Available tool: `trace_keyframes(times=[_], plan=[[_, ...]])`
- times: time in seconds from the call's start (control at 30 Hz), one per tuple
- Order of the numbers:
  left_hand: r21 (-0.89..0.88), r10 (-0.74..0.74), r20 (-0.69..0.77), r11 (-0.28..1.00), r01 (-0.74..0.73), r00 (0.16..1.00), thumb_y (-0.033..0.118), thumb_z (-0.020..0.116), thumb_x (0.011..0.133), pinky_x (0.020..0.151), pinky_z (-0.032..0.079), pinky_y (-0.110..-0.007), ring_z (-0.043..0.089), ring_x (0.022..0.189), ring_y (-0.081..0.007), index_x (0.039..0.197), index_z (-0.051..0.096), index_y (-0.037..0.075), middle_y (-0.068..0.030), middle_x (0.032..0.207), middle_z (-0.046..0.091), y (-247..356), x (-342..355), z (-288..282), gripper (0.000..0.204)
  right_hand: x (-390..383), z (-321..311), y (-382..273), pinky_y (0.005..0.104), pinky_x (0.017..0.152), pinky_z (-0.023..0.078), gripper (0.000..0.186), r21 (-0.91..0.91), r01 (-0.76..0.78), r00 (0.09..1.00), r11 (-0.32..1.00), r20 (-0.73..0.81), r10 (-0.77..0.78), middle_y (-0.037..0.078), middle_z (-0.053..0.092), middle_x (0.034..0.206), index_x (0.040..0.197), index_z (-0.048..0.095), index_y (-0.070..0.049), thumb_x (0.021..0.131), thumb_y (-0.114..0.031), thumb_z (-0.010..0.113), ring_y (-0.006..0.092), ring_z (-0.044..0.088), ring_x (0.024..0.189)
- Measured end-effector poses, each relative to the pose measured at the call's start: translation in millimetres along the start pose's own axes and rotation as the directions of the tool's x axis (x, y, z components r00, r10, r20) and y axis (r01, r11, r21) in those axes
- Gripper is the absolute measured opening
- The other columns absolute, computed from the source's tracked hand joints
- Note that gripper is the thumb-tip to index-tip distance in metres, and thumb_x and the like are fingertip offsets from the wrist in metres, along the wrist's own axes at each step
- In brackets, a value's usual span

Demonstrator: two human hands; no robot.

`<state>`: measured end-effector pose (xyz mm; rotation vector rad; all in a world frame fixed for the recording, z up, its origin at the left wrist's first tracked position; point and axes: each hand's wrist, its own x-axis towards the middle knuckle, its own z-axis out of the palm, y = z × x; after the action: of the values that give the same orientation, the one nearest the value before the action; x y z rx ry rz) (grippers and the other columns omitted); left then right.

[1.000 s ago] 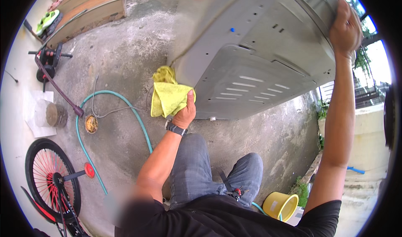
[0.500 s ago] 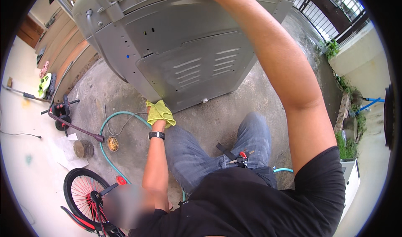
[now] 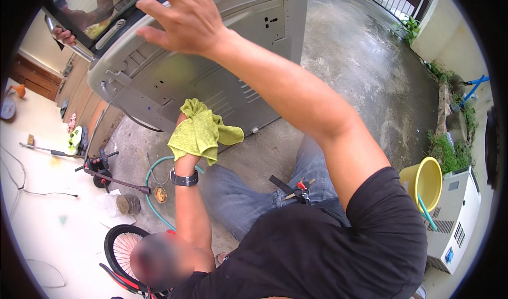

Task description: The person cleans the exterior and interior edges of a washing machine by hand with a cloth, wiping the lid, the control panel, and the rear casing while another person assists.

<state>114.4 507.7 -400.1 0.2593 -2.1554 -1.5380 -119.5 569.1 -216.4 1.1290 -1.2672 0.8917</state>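
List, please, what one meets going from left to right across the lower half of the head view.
Bicycle wheel → teal hose → wristwatch → keys at the belt → yellow bucket → white box-shaped unit.

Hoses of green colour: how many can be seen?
2. One green hose curls on the concrete floor beside the left hand's wrist; another hangs from the yellow bucket. More may be hidden.
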Motion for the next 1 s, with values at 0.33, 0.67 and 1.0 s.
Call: trace_keyframes(times=[0.33,0.67,1.0], plan=[[0.6,-0.019,0.571,0.691,-0.402,0.821,0.005,0.077,0.08,0.111,0.045,-0.047,0.052,0.134,-0.0399,0.154,0.04,0.0,-0.0258,0.143,0.053,48.8,22.0,68.1,0.083,-268.5,-145.2,-159.9,0.0376,0.103,0.053,0.047,0.348,-0.496,-0.25,-0.796,0.82,0.515,0.007,0.061,0.138,0.146,0.05,-0.007,0.11,-0.037,0.054,0.0183,0.062,0.122],[0.961,0.854,0.153,-0.012,-0.275,0.497,0.023,0.061,0.101,0.103,0.044,-0.045,0.058,0.119,-0.0322,0.135,0.058,0.006,-0.0139,0.131,0.063,202.1,172.9,-21.6,0.038,-237.3,-140.1,-71.1,0.0478,0.107,0.037,0.037,0.209,-0.964,0.246,0.162,0.482,0.841,0.011,0.06,0.131,0.122,0.068,-0.011,0.096,-0.036,0.072,0.0323,0.051,0.12],[0.943,0.799,0.079,0.135,-0.306,0.596,0.042,0.054,0.105,0.088,0.05,-0.044,0.066,0.098,-0.0312,0.122,0.066,0.007,-0.0103,0.105,0.07,175.8,191.4,-16.1,0.04,-122.9,-28.8,-50.2,0.0568,0.107,0.038,0.033,0.154,-0.326,0.942,0.933,0.131,0.308,0.003,0.052,0.139,0.109,0.072,-0.023,0.079,-0.037,0.077,0.0361,0.046,0.128]])
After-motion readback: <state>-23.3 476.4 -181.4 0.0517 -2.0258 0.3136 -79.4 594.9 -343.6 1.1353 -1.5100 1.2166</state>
